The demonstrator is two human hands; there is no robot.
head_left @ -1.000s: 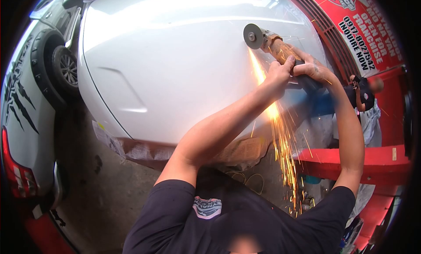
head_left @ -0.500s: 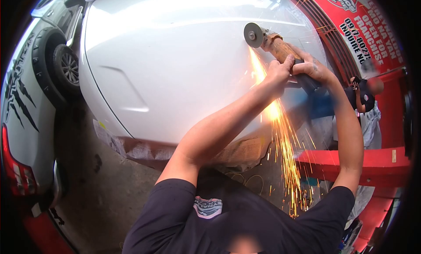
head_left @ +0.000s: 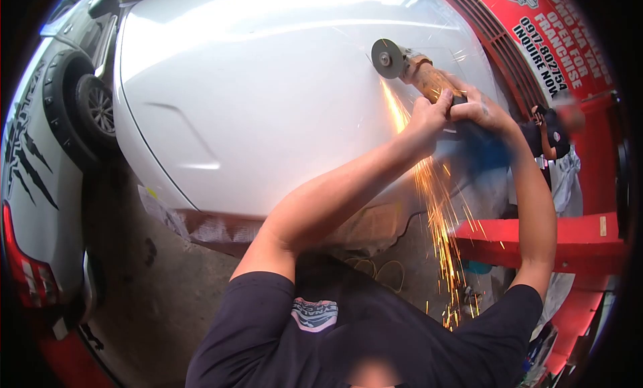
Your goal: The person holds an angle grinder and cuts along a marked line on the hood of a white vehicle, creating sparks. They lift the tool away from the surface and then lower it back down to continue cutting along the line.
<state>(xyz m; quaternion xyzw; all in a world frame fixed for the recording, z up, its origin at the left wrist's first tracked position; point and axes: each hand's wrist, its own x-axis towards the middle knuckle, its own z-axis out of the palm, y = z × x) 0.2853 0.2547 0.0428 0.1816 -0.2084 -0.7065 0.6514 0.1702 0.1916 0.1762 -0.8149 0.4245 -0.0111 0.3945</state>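
Observation:
An angle grinder [head_left: 434, 82] with a worn orange body is held over a white car hood [head_left: 254, 107]. Its grey cutting disc [head_left: 386, 58] faces the hood, and bright sparks [head_left: 435, 207] stream from it down past my arms. Wrapped around the underside of the tool is my left hand [head_left: 430, 120], its thumb raised along the body. My right hand [head_left: 483, 111] grips the rear part from the other side, fingers partly hidden. Whether the disc touches the hood at its lower edge is hard to see.
Brown masking paper [head_left: 231, 230] hangs along the hood's near edge. A grey pickup [head_left: 40, 167] stands on the left. A red beam [head_left: 536, 237] is at the right, with another person [head_left: 554, 133] behind it. A yellow hose [head_left: 388, 274] lies on the floor.
The spark stream has become thinner and dimmer. The grinder and both hands have hardly moved; the view has shifted slightly.

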